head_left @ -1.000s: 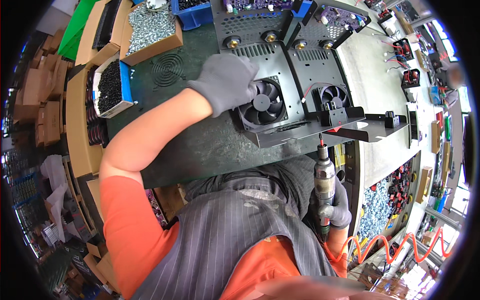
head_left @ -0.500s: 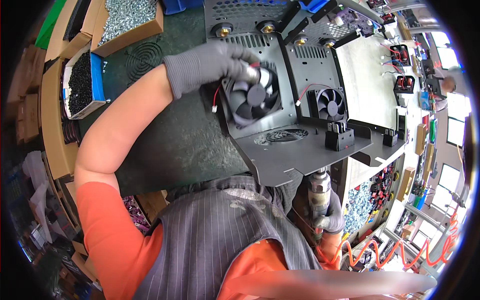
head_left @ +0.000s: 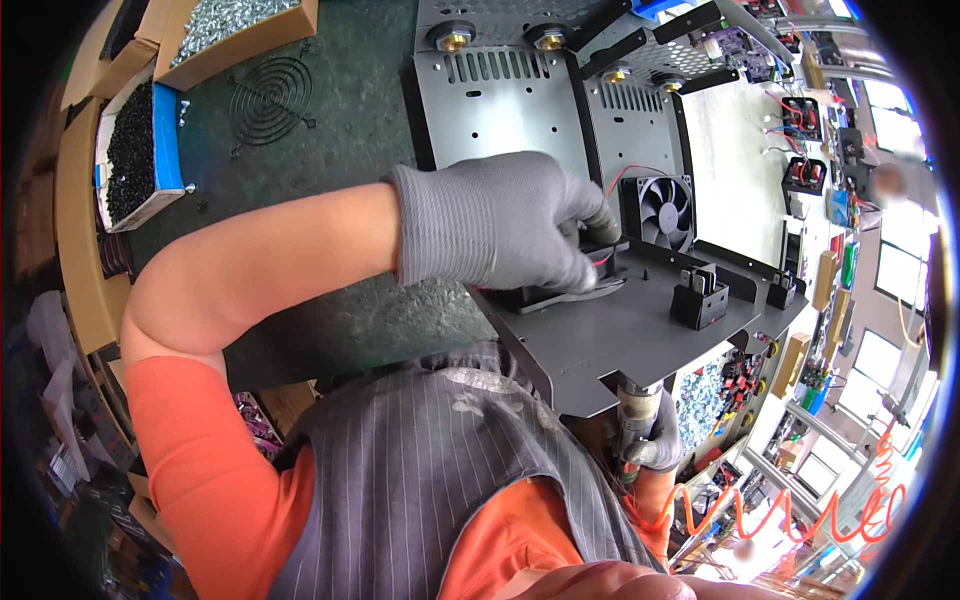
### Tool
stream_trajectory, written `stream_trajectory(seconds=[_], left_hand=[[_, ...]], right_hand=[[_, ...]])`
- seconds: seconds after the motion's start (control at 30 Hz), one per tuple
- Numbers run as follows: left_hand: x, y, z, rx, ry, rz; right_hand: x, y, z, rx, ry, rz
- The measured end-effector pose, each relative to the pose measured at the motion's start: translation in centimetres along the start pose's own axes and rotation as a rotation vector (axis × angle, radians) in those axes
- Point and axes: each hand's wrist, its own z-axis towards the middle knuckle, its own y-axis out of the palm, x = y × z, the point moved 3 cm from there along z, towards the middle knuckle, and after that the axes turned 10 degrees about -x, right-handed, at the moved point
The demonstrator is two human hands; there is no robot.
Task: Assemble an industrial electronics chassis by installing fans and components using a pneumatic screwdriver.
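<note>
My left hand [head_left: 510, 215], in a grey glove, is closed on a black cooling fan [head_left: 540, 300] and keeps it against the bottom panel of a black metal housing [head_left: 625, 345]. Most of the fan is hidden under the fingers. Below the housing's front edge, my gloved right hand [head_left: 664, 440] grips a silver air screwdriver [head_left: 638, 415], held upright with its upper end hidden by the panel. A black rocker switch [head_left: 700, 302] stands on this panel, to the right of the fan.
A second housing with its own fan [head_left: 663, 212] adjoins on the right. A round wire fan grille [head_left: 272, 100] lies on the dark green bench [head_left: 330, 320]. Boxes of black screws [head_left: 138, 150] and silver screws [head_left: 225, 25] stand far left. An orange coiled hose [head_left: 780, 525] hangs right.
My left hand has brought the fan down from the housing's upright wall to the bottom panel and turned it flat. The right hand still grips the screwdriver below the panel.
</note>
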Motion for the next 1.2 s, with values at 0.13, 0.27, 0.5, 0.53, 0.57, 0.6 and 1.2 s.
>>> stream_trajectory(seconds=[0.13,0.27,0.5,0.53,0.57,0.6,1.2], left_hand=[[-0.3,-0.3,0.9,0.026,0.119,-0.14],[0.2,-0.6,0.9,0.031,0.117,-0.068],[1.2,-0.2,0.2,0.035,0.071,-0.017],[1.3,-0.2,0.2,0.033,0.053,0.014],[1.4,-0.2,0.3,0.037,0.052,0.016],[1.4,-0.2,0.5,0.045,0.072,0.043],[1.4,1.0,-0.1,0.091,0.011,0.028]], right_hand=[[0.2,-0.2,-0.1,-0.002,-0.033,-0.011],[0.2,0.5,0.0,0.087,-0.114,-0.03],[0.3,0.0,-0.4,0.107,-0.108,-0.063],[0.0,0.2,-0.3,0.107,-0.107,-0.063],[-0.2,0.4,-0.2,0.108,-0.108,-0.064],[0.0,0.4,0.0,0.108,-0.111,-0.063],[0.2,0.9,1.5,-0.015,-0.187,-0.127]])
